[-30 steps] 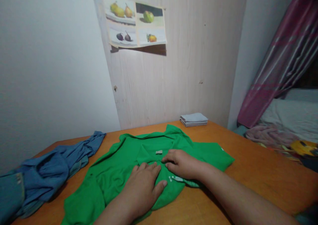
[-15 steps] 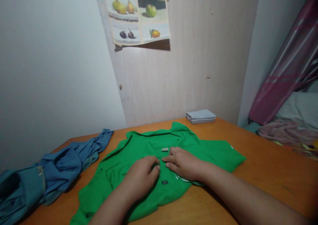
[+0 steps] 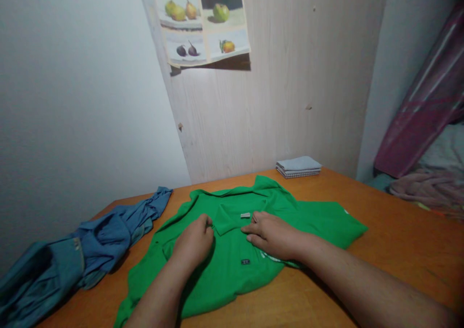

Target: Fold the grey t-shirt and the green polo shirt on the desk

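A green collared shirt (image 3: 224, 275) is spread out on the wooden table, with its collar (image 3: 226, 219) folded out near the middle. A small white label (image 3: 245, 215) and a dark tag (image 3: 245, 262) show on it. At the collar's left side, my left hand (image 3: 195, 238) is closed in a pinch on the green cloth. My right hand (image 3: 271, 234) lies on the shirt just right of the collar, its fingers partly stretched out and pressing on the cloth beside the white label.
Crumpled blue clothing (image 3: 101, 241) lies along the table's left side. A folded stack of grey and checked cloth (image 3: 299, 167) sits at the back edge of the wooden table (image 3: 398, 255). Behind it is a wall with a fruit picture (image 3: 203, 28); a pink cover (image 3: 416, 101) hangs at right.
My left hand has moved left, away from my right hand, to the collar's left side, and the left collar flap now shows more clearly. My right hand stays nearly in place. The view shifted slightly.
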{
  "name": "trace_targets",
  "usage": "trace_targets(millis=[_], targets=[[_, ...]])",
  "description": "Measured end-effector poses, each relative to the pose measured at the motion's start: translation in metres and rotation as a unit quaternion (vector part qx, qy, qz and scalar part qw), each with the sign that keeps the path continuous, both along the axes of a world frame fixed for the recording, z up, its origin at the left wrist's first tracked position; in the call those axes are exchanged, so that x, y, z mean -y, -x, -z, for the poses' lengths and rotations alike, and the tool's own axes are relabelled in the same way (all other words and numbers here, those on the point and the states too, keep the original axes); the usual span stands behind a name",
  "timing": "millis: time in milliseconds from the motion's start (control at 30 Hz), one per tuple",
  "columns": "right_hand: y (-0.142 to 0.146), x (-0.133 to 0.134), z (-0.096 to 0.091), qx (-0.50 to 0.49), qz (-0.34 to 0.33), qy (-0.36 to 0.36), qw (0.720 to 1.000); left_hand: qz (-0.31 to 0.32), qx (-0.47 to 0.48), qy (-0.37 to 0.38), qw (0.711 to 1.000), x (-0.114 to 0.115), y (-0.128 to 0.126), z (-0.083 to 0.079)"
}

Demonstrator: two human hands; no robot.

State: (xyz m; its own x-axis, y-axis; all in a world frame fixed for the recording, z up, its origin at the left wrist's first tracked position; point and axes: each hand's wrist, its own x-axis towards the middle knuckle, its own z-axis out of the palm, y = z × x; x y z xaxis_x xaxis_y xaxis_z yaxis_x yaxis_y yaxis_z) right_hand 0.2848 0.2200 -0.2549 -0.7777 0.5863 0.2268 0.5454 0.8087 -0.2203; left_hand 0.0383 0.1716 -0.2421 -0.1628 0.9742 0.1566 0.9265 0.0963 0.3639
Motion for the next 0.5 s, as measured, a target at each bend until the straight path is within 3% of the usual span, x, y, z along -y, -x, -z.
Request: trace_targets(millis=[67, 167, 400, 467, 500], targets=[[0.0, 0.0, -0.001, 0.004, -0.002, 0.003, 1.0, 0.01, 0.098, -0.024, 0.995, -0.005, 0.001, 0.006], [0.0, 0.001, -0.001, 0.009, 0.002, 0.003, 1.0, 0.017, 0.262, -0.022, 0.965, -0.008, -0.001, 0.01], [0.0, 0.0, 0.0, 0.012, 0.001, -0.011, 1.0, 0.034, 0.544, -0.024, 0.838, 0.001, -0.02, -0.006], [0.0, 0.0, 0.0, 0.013, 0.002, -0.014, 1.0, 0.033, 0.553, -0.018, 0.832, 0.001, -0.021, -0.006], [0.0, 0.0, 0.0, 0.013, 0.003, -0.014, 1.0, 0.035, 0.527, -0.023, 0.849, 0.001, -0.021, -0.005]])
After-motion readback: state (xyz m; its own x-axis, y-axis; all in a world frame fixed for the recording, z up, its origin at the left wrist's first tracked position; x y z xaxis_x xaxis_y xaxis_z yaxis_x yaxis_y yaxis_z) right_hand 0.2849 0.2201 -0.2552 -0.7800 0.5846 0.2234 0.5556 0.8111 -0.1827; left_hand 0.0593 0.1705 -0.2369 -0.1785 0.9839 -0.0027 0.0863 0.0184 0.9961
